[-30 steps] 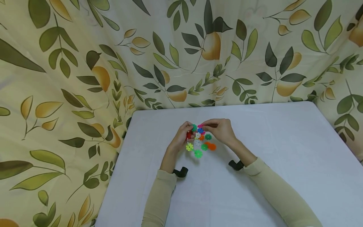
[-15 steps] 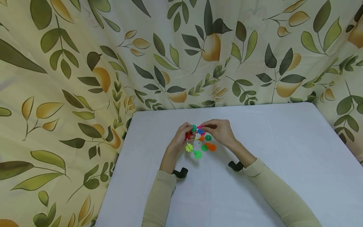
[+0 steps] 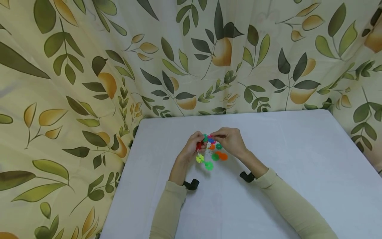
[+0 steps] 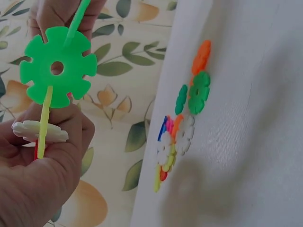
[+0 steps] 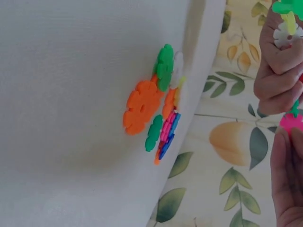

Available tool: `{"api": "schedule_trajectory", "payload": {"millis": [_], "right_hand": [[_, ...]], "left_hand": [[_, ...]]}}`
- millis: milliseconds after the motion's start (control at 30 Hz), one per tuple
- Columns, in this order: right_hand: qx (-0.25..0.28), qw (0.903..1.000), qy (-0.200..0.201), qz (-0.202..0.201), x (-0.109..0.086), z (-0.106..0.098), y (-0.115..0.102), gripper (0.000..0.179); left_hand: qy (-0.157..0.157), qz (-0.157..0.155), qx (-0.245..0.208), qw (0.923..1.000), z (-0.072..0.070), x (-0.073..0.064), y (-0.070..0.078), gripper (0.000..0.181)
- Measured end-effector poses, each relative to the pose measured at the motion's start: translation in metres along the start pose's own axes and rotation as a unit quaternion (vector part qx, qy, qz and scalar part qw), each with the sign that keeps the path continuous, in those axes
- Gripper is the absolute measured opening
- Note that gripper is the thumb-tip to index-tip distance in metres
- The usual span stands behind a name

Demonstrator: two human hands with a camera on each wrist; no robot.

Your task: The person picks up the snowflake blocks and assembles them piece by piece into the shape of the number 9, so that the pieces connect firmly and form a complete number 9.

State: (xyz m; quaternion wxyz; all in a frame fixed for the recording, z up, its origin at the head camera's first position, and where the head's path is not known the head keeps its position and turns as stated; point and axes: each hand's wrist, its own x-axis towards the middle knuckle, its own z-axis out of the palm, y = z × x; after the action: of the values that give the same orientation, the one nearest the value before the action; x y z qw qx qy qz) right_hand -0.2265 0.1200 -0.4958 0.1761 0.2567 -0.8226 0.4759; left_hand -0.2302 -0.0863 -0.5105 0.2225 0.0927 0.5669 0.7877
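My left hand [image 3: 189, 146] grips a chain of slotted plastic flower discs. A bright green disc [image 4: 78, 71] stands at one end of it, joined to a yellow disc [image 4: 44, 123] seen edge-on. Below that, a white disc [image 4: 28, 130] sits against the fingers, and a red disc [image 3: 199, 145] is mostly covered by the hand. Close by, my right hand [image 3: 232, 141] pinches a pink disc [image 5: 291, 122] between thumb and fingertips. The pink disc meets the edge of a green disc [image 5: 295, 107] sticking out of the left fist.
Beneath the hands, several loose discs lie in a small group on the white table [image 3: 286, 166], among them an orange disc [image 5: 135, 106], a green disc [image 5: 165, 66] and a blue disc [image 5: 165, 147]. Behind the table hangs a leaf-patterned curtain [image 3: 185, 56].
The head view has tilted up slightly, so everything sits a little lower in it. Both hands keep their hold on the discs, with only slight movement of the right fingers.
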Motion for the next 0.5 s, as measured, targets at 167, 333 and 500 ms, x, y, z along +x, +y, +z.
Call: {"api": "schedule_trajectory", "payload": {"millis": [167, 333, 500], "right_hand": [[0.01, 0.9999, 0.011, -0.008, -0.0065, 0.0027, 0.001, 0.014], [0.0, 0.9995, 0.022, -0.021, -0.0076, 0.0058, -0.0006, 0.016], [-0.005, 0.9992, 0.026, -0.029, -0.0099, 0.0055, 0.0001, 0.016]], "left_hand": [[0.002, -0.006, -0.016, 0.9999, 0.0022, -0.0015, -0.0036, 0.018], [0.006, -0.004, -0.015, 0.9999, 0.0027, -0.0025, -0.0044, 0.019], [0.004, 0.002, -0.009, 1.0, 0.0061, -0.0002, -0.0057, 0.018]]}}
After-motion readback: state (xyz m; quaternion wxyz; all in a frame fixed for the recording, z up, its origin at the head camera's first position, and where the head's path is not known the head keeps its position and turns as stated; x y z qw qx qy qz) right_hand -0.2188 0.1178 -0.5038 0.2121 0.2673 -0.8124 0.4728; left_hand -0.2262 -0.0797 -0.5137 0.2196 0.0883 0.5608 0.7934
